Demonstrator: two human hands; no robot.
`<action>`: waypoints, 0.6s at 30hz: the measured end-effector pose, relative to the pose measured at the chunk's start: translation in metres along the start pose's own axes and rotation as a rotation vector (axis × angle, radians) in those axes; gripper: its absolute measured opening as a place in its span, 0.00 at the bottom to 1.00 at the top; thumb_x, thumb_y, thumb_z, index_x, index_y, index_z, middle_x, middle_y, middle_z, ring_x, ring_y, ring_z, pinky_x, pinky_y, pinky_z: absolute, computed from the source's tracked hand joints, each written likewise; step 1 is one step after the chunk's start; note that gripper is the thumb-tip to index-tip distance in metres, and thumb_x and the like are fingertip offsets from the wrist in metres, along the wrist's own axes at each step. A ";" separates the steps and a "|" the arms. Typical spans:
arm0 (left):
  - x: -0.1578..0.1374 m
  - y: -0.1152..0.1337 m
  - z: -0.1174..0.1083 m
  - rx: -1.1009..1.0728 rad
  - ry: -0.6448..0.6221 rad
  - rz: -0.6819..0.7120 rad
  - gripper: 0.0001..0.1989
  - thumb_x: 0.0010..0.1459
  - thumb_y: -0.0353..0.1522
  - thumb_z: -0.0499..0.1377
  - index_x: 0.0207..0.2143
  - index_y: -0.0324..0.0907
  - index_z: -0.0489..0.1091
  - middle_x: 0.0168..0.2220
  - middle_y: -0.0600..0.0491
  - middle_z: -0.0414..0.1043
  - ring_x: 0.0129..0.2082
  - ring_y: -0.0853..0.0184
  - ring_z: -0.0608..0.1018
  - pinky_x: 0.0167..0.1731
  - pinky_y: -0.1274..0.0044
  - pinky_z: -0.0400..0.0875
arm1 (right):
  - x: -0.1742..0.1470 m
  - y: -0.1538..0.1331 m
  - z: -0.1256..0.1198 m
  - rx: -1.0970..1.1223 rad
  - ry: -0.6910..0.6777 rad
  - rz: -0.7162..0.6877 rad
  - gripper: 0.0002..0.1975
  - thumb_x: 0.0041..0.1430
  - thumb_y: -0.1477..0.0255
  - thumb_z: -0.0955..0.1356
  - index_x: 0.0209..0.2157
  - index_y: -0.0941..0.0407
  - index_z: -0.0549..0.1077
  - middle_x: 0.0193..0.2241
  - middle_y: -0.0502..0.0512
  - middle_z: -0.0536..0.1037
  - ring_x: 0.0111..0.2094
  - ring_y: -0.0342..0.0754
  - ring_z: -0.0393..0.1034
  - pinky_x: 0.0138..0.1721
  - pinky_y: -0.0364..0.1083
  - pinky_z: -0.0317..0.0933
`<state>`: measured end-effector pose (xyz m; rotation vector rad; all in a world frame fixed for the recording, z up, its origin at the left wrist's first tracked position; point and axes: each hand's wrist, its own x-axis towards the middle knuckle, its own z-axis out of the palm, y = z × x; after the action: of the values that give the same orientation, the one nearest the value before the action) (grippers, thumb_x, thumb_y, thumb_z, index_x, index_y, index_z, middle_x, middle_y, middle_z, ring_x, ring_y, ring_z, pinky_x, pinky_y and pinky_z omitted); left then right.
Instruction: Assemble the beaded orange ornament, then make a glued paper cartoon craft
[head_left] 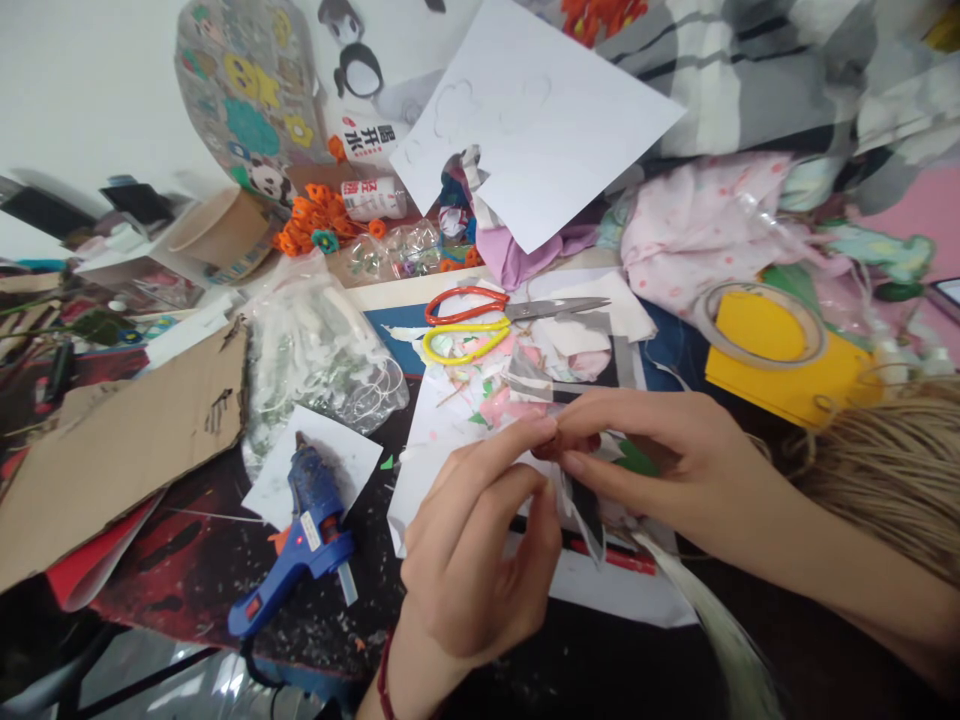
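Observation:
My left hand (480, 550) and my right hand (660, 440) meet fingertip to fingertip over the middle of the table. Pinched between them is a small dark red piece (546, 450), mostly covered by the fingers, so its kind cannot be made out. Just beyond the hands lie scissors (525, 308) with one red and one yellow handle, blades pointing right. They rest on paper among pink and green scraps (502, 400). A clear plastic strip (531, 380) shows near the fingertips. Left of my left hand, a blue hot glue gun (311, 530) lies on a white paper piece (360, 452).
Brown cardboard (142, 430) and a plastic bag of white items (315, 340) lie to the left. On the right are a tape roll (701, 310), yellow paper (780, 390) and twine (892, 480). A white sheet (540, 130) with faint drawings stands behind.

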<state>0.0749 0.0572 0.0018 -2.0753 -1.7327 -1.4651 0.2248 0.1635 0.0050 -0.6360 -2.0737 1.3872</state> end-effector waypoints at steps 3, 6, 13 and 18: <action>-0.001 0.000 -0.001 0.028 -0.023 0.002 0.11 0.53 0.16 0.60 0.37 0.36 0.71 0.46 0.46 0.78 0.44 0.65 0.81 0.45 0.74 0.78 | 0.000 0.001 0.000 -0.033 0.008 -0.033 0.05 0.63 0.72 0.69 0.33 0.55 0.77 0.31 0.50 0.78 0.30 0.42 0.72 0.33 0.40 0.65; 0.000 0.000 -0.001 0.056 -0.019 0.003 0.10 0.54 0.17 0.61 0.36 0.35 0.71 0.45 0.46 0.78 0.44 0.66 0.80 0.46 0.76 0.77 | 0.000 0.001 0.000 -0.077 0.004 -0.052 0.04 0.63 0.72 0.68 0.34 0.55 0.77 0.31 0.50 0.79 0.30 0.42 0.73 0.34 0.41 0.66; 0.000 -0.001 0.001 0.068 -0.013 0.022 0.10 0.54 0.16 0.61 0.37 0.33 0.72 0.45 0.45 0.78 0.45 0.68 0.80 0.47 0.79 0.76 | 0.000 0.003 0.002 -0.130 0.006 -0.097 0.04 0.64 0.72 0.68 0.37 0.56 0.77 0.33 0.51 0.79 0.32 0.42 0.73 0.35 0.40 0.66; -0.003 -0.004 0.004 0.043 -0.028 0.050 0.13 0.54 0.16 0.61 0.41 0.32 0.73 0.47 0.46 0.78 0.47 0.67 0.80 0.49 0.77 0.76 | -0.002 0.003 0.003 -0.147 0.017 -0.085 0.05 0.64 0.72 0.68 0.38 0.55 0.77 0.33 0.50 0.80 0.34 0.43 0.74 0.36 0.40 0.65</action>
<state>0.0745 0.0584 -0.0044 -2.1120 -1.6937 -1.3797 0.2248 0.1617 0.0006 -0.6099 -2.1778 1.1866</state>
